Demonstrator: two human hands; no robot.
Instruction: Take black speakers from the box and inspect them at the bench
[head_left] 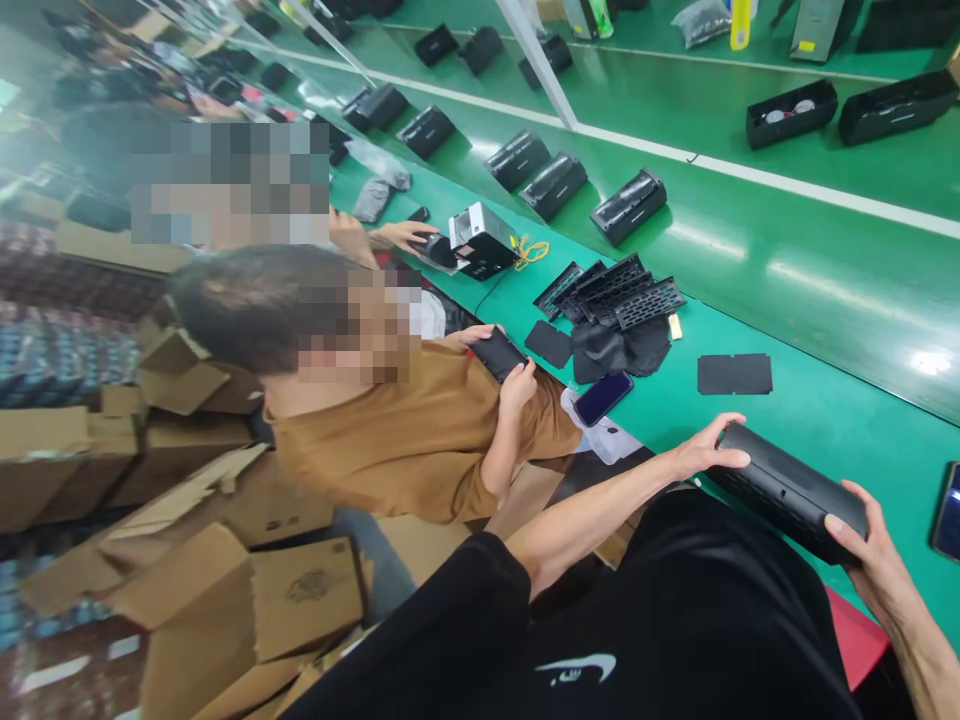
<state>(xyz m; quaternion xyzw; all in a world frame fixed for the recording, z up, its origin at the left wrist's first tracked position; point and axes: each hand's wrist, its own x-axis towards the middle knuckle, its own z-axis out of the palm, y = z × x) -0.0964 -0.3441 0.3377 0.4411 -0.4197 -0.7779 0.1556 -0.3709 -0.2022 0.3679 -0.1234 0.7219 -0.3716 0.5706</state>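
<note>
Between my two hands is a long black speaker housing (795, 487), held by its ends at the edge of the green table (847, 400). My left hand (709, 452) grips the far-left end, thumb on top. The near-right end is in my right hand (862, 530), with the thumb on the upper face and fingers round the back. A perforated grille face shows on the side towards me. Just beyond it lies a flat black rectangular sheet (735, 374) on the table.
To the left, a co-worker in a brown shirt (397, 430) holds a black panel (499, 352). Black grilles (615, 290), black cloth (622, 347) and a phone (603, 398) lie between us. Speaker housings (628, 206) stand on the green line behind. Another phone (951, 515) is at right; cardboard boxes (307, 600) fill the floor.
</note>
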